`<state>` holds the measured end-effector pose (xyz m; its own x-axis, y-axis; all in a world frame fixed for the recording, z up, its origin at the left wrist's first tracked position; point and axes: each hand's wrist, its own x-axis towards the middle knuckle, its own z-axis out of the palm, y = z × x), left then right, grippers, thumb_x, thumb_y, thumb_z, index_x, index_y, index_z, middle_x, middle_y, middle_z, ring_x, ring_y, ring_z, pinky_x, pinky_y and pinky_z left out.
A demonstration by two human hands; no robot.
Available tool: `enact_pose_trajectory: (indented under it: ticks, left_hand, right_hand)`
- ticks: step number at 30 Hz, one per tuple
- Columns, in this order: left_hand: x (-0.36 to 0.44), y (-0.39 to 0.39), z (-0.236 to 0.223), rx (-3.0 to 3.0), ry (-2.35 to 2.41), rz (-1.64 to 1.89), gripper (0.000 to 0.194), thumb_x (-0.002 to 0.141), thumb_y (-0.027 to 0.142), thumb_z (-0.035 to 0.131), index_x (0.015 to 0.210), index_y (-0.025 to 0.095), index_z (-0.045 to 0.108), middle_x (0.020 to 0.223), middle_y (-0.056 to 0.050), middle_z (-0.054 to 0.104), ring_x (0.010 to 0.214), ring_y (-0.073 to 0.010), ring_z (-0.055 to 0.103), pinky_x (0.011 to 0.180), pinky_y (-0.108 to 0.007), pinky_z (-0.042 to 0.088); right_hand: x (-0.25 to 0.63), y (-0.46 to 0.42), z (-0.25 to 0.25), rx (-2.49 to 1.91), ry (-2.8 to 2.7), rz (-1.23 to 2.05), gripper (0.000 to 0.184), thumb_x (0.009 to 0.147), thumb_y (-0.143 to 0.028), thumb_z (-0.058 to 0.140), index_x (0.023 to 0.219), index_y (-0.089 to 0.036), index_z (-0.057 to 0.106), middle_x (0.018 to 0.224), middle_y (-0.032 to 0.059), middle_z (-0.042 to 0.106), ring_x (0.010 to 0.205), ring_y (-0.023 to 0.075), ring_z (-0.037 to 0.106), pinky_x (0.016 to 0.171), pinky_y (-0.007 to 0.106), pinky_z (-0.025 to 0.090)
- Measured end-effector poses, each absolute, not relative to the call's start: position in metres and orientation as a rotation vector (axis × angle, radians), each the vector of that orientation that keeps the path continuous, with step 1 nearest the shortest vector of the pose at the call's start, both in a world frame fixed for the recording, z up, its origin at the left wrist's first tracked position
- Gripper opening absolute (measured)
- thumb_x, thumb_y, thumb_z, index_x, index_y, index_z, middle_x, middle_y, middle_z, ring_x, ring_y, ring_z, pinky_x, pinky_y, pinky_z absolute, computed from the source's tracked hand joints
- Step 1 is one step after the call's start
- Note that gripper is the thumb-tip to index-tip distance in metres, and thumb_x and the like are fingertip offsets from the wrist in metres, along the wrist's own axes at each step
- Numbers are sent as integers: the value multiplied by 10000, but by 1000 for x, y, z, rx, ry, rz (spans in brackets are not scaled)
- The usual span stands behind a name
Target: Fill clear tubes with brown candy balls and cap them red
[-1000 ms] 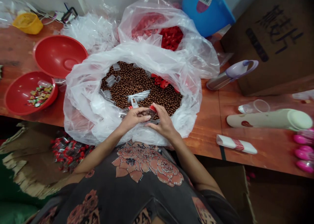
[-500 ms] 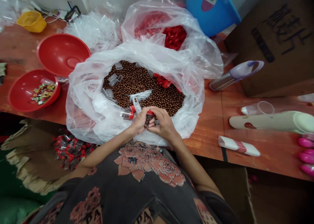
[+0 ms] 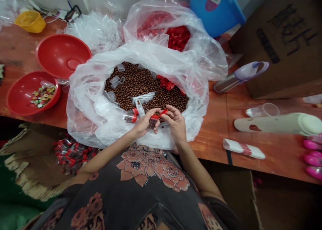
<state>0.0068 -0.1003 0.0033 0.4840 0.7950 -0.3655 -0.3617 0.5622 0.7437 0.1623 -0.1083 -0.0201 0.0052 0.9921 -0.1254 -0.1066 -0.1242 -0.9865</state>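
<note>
My left hand [image 3: 143,126] is closed around a small clear bottle [image 3: 152,123] filled with brown balls, above the near edge of the open plastic bag [image 3: 88,99]. The bottle has a red cap [image 3: 164,112], whose raised flap my right hand [image 3: 178,124] pinches between thumb and fingers. Inside the bag lies a mass of brown balls [image 3: 141,79], with several empty clear bottles [image 3: 115,82] and a few loose red caps [image 3: 167,83] on top. Beside my left hand rest two filled bottles [image 3: 129,117] with red caps, next to a white tool with pale strands [image 3: 140,107].
Two red bowls [image 3: 62,53] stand at left, the nearer holding wrapped sweets [image 3: 43,96]. Behind are a bag of red caps [image 3: 177,38] and a blue bin [image 3: 216,11]. Flasks [image 3: 266,123] stand or lie at right. A carton below holds many filled bottles [image 3: 72,154].
Both hands were together over the bottle and its red cap. Now my right hand has drawn a little right with the cap's flap, while my left hand keeps the bottle.
</note>
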Motion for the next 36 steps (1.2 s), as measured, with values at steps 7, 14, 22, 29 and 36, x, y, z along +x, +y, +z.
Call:
enact_pose_trajectory:
  ticks: [7,14,22,29,36]
  left_hand:
    - [11,-95,1,574,881,702,738,859,813,218,801,167,572,520,22,456,417,-87,411,424,-211,362]
    - [11,-95,-6,476,897,639,586,878,709,414,601,193,397,474,45,364,390,-60,336,390,-196,263]
    - [15,-107,-2,500,905,725,459,936,571,352,719,185,472,491,52,368,394,-72,324,417,-202,293]
    - [-62,-69,18,1286,1288,909,354,957,494,401,1036,199,581,758,5,538,630,-118,502,613,-237,422]
    - [-102,-65,4,2097,1529,49,566,615,398,840,1070,166,594,1028,-98,577,996,-285,507,793,-333,414]
  right_hand:
    - [154,-118,-13,-1184,-1925,795,686,789,-474,727,1384,-246,473,1340,125,582,1229,305,540,1044,531,450]
    - [153,-114,-20,-1081,-2142,385,747,824,-458,697,1427,-168,363,1258,184,575,1142,320,554,947,514,493]
    - [156,-113,-23,-1044,-2236,409,775,823,-478,695,1453,-196,343,1279,181,575,1148,340,559,952,534,482]
    - [170,-102,-17,-1227,-2130,709,714,908,-407,614,1526,-290,275,1439,149,464,1330,322,458,1089,539,419]
    - [182,-101,-16,-1333,-2191,819,312,940,-297,541,1235,-231,619,1137,108,654,1077,272,619,938,469,511]
